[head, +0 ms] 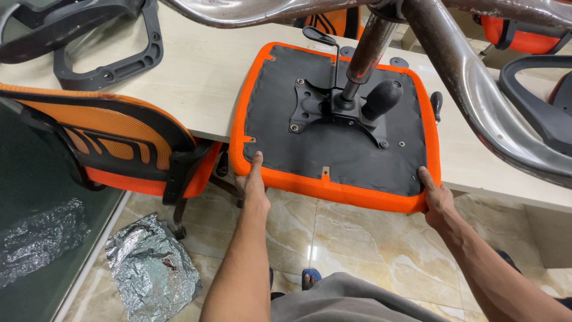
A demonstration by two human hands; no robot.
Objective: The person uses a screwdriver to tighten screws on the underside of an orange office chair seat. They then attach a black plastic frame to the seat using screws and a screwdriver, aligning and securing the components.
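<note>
An upside-down orange office chair seat (357,161) lies on a pale table (202,77), its near edge hanging over the table's front. Its underside is black fabric with a black metal mechanism plate (322,110), a round black knob (381,98) and a chrome gas column (369,48) rising to a chrome star base (476,89) overhead. My left hand (253,179) grips the seat's near left edge, thumb on top. At the near right corner, my right hand (435,197) holds the orange rim.
An assembled orange mesh chair (119,143) stands left of me against the table. Black plastic chair parts (107,53) lie at the table's back left, another black frame (536,101) at right. A black-handled screwdriver (437,104) lies beside the seat. Crumpled silver foil (152,268) sits on the marble floor.
</note>
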